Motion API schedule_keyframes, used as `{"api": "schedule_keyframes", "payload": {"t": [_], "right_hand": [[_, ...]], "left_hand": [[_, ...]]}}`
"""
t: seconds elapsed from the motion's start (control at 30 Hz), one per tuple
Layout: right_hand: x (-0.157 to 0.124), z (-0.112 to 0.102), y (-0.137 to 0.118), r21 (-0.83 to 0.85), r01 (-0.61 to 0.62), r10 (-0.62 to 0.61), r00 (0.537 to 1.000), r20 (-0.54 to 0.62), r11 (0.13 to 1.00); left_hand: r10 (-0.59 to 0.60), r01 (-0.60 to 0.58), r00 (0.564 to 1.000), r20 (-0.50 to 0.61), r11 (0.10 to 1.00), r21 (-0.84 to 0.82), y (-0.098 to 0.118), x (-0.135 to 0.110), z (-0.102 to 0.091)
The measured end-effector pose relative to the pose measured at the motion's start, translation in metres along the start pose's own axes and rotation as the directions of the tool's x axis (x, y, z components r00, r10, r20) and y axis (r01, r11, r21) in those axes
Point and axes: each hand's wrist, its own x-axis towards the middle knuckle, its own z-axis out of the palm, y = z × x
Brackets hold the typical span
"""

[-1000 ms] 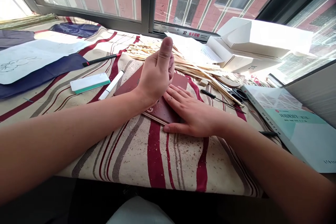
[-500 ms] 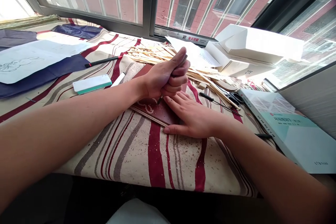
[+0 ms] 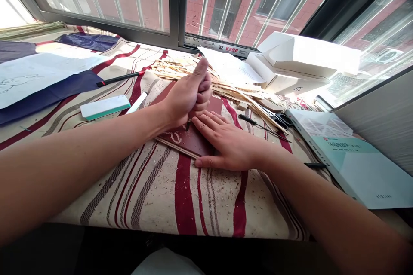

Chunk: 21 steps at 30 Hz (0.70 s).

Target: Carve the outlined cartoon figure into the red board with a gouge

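My left hand (image 3: 189, 96) is a fist, thumb on top, wrapped round a carving tool (image 3: 188, 126). Only the tool's short dark lower end shows below the fist, pointing down at a reddish-brown board (image 3: 193, 142); its handle is hidden. Pale curved cut marks (image 3: 176, 138) show on the board beside the tip. Flat across the board's right part lies my right hand (image 3: 229, 142), its fingers stretched out near the tool and its thumb at the front edge. Fine shavings are scattered over the striped cloth (image 3: 161, 206) in front.
Left of the board lie a white-and-green block (image 3: 106, 108), a white stick (image 3: 137, 102) and a black-and-red pen (image 3: 119, 78). Thin wood strips (image 3: 167, 68) are piled behind. To the right are a black-handled pointed tool (image 3: 258, 123), scissors (image 3: 281, 119), a thick book (image 3: 351, 159) and a white box (image 3: 300, 81).
My left fist has tipped left, so more of the tool's end and the cut marks show. My right hand stays flat on the board. The whole view has shifted slightly.
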Motion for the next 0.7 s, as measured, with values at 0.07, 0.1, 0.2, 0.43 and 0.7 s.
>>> {"api": "schedule_keyframes", "payload": {"t": [0.07,0.1,0.2,0.43,0.7], "right_hand": [[0.001,0.0,0.001,0.013,0.005,-0.005,1.0,0.007,1.0],[0.001,0.001,0.001,0.014,0.007,-0.007,1.0,0.005,1.0],[0.001,0.0,0.002,0.021,-0.007,0.007,1.0,0.001,1.0],[0.001,-0.003,0.001,0.003,-0.031,0.031,0.998,0.057,1.0],[0.0,-0.003,0.0,-0.004,0.033,-0.033,0.999,-0.023,0.999]], "left_hand": [[-0.022,0.022,0.998,-0.053,1.0,-0.007,-0.002,0.004,0.0],[-0.058,0.058,0.997,-0.05,0.998,-0.006,-0.002,0.007,0.0],[-0.149,0.148,0.988,-0.037,0.988,-0.032,-0.003,0.014,-0.005],[-0.1,0.102,0.995,0.031,0.993,-0.053,0.0,0.009,-0.013],[0.098,-0.099,0.995,0.016,0.99,0.103,0.001,-0.022,0.01]]}}
